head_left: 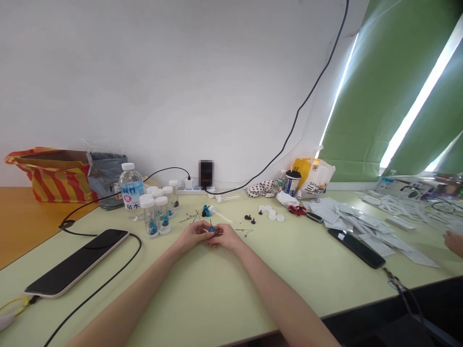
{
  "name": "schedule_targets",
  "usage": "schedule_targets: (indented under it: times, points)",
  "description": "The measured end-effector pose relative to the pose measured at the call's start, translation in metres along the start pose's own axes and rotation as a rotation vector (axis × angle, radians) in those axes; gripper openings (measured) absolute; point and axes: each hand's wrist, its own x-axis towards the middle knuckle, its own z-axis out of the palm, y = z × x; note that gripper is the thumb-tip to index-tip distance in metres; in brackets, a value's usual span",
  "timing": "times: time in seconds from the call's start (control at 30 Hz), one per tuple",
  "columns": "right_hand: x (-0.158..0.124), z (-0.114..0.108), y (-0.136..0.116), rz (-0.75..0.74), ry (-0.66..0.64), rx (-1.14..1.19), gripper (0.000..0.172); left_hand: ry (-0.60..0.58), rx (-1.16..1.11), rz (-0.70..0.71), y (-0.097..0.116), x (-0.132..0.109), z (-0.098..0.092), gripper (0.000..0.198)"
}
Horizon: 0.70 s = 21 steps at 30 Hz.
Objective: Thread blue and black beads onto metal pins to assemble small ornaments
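My left hand (194, 234) and my right hand (224, 236) meet over the pale green table (217, 284), fingers pinched together on a small blue part with a thin pin (211, 227). Just beyond them lie loose thin pins (191, 217), a few blue parts (206, 210) and a white tube (219, 214). Several small clear vials with white caps (159, 212) stand to the left of my hands, some holding blue parts.
A water bottle (130, 192), a striped bag (50, 176) and a grey bag stand at the back left. A phone on a cable (77, 261) lies at the left. White caps (271, 214), red scissors (296, 209), paper packets (361, 221), another phone (356, 246) and another person's hand (455, 241) are at the right.
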Motion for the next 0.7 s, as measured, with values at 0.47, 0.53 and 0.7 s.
schedule_targets:
  times: [0.47,0.53,0.7]
  points:
    - [0.0008,-0.0011,-0.0004,0.006,0.027,0.175,0.051,0.046,-0.068,0.007,0.0044,0.0006,0.0021,0.011]
    - [0.0011,-0.0014,-0.0002,0.015,0.025,0.195,0.055,0.063,-0.069,0.014,0.0049,0.0007,0.0017,0.012]
    - [0.0016,-0.0021,0.0004,0.029,0.018,0.224,0.058,0.082,-0.065,0.015,0.0078,-0.0004,0.0021,0.012]
